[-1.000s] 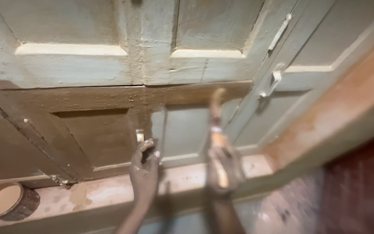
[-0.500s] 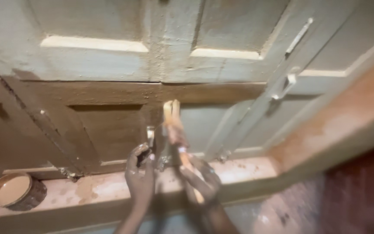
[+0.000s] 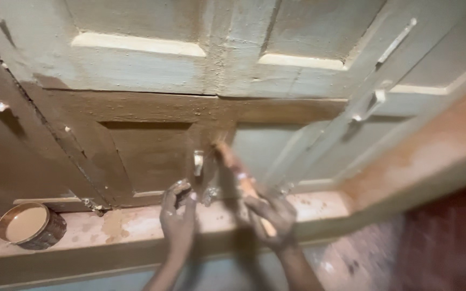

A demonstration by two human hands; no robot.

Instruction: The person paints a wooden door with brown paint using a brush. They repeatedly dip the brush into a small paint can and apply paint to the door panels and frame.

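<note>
Right hand (image 3: pixel 273 215) holds paintbrush (image 3: pixel 232 164) (blurred) beside paint bowl (image 3: pixel 31 226).

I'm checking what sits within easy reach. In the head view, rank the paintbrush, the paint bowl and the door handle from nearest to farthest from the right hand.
1. The paintbrush: held in the right hand, its bristles up against the door's middle.
2. The door handle: up and to the right, on the pale door.
3. The paint bowl: far left, on the sill.
</note>
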